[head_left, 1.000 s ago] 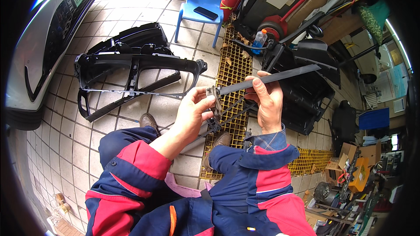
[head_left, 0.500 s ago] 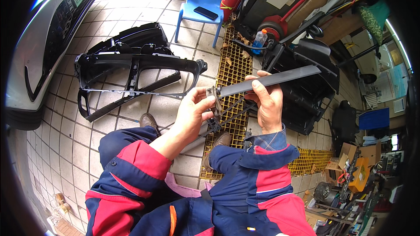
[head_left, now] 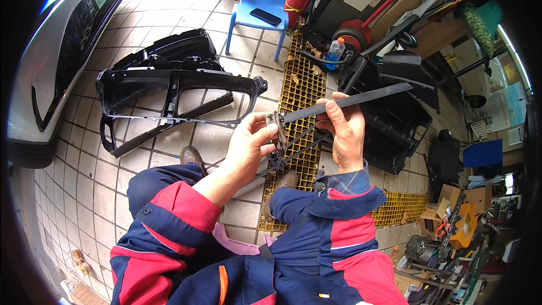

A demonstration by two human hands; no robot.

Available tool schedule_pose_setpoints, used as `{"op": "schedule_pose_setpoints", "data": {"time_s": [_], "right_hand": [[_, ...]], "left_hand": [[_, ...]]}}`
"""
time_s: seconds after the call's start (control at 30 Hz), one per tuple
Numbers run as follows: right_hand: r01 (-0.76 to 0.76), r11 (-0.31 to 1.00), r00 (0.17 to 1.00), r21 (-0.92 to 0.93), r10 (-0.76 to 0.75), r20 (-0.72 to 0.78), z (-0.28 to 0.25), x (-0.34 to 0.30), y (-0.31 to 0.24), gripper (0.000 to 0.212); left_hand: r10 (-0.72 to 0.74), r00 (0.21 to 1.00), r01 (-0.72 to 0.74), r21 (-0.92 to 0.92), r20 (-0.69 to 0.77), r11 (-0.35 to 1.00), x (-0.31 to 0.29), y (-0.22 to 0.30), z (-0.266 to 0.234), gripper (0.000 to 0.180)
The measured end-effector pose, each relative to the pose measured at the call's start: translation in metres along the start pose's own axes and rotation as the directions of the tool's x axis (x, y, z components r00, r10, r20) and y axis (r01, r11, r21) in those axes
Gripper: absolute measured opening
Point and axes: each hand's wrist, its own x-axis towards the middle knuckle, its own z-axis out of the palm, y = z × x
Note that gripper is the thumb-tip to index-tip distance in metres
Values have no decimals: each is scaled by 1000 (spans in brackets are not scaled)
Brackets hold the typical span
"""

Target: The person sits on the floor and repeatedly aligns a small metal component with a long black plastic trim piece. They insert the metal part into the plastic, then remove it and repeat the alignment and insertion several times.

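My left hand [head_left: 247, 142] pinches a greyish bracket-like end piece [head_left: 273, 120] between thumb and fingers. From that piece a long flat black slat [head_left: 372, 96] runs up to the right, its near end meeting the bracket. My right hand [head_left: 346, 133] grips the slat partway along, thumb on the near side and fingers behind it. Below the left fingers hang thin dark bars [head_left: 299, 149], apparently part of the same assembly; their lower ends are hard to make out.
Black plastic car frames [head_left: 175, 96] lie on the tiles at left, beside a car front [head_left: 62, 51]. A blue chair [head_left: 262, 8] with a phone on it stands ahead. Large black panels [head_left: 389, 141] and a bottle [head_left: 335, 51] are to the right; yellow floor grating [head_left: 299, 85] runs between.
The slat has turned slightly about its length, so its face looks narrower. My right fingers have shifted a little with it, while my left hand stays in place.
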Motion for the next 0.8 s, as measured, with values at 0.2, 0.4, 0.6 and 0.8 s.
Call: {"op": "schedule_pose_setpoints", "data": {"time_s": [0.2,0.4,0.6,0.8], "right_hand": [[25,997,999,75,-28,37,0,-1,0,49],[26,1000,1000,1,-26,-2,1,0,1,55],[21,1000,1000,-19,-22,-19,1,0,1,57],[8,1000,1000,-2,-8,-2,1,0,1,54]], "left_hand": [[26,1000,-26,9,12,1000,0,-1,-2,42],[4,1000,-3,33,-6,999,1,-2,-2,44],[7,1000,-7,16,11,1000,-1,0,0,41],[2,1000,-2,-3,19,1000,1,0,-2,39]]}}
